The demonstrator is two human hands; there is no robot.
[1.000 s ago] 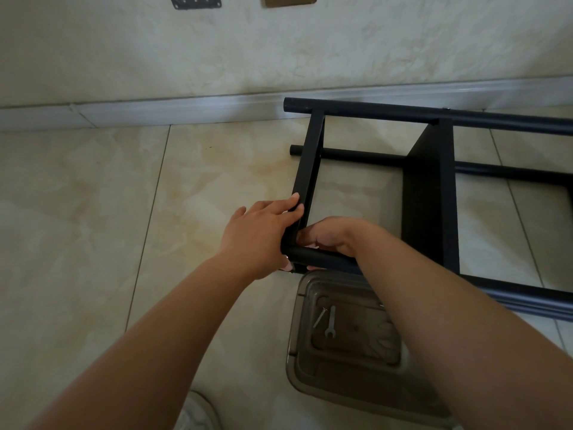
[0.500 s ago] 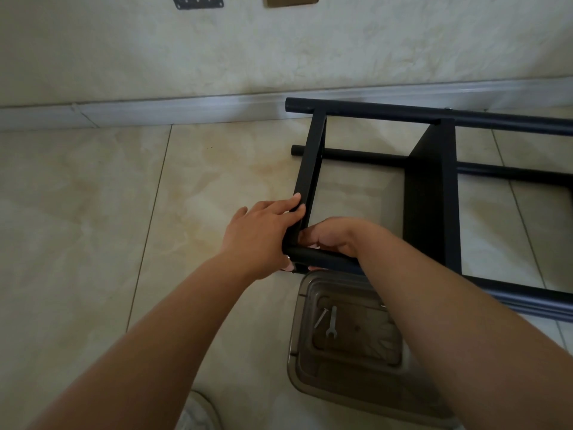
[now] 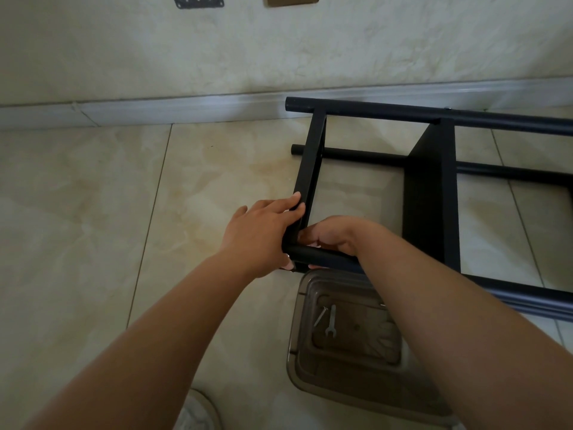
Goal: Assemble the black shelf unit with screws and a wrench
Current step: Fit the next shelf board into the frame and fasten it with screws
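Left hand [image 3: 263, 231] wraps the end panel [image 3: 310, 169] of the shelf unit [image 3: 431, 193] lying on the floor, likely bracing the corner while right hand [image 3: 331, 237] curls around the near tube [image 3: 313, 257] there, wrench [image 3: 331, 321] and screw [image 3: 320, 316] in the tray [image 3: 356, 383] just below both hands.

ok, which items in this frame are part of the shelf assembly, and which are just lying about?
Part of the job:
- black metal shelf frame, lying on its side
- left hand and right hand, both gripping its near corner
- small silver wrench
- silver screw, beside it in the clear plastic bin

Lying about:
- white shoe
- two wall plates
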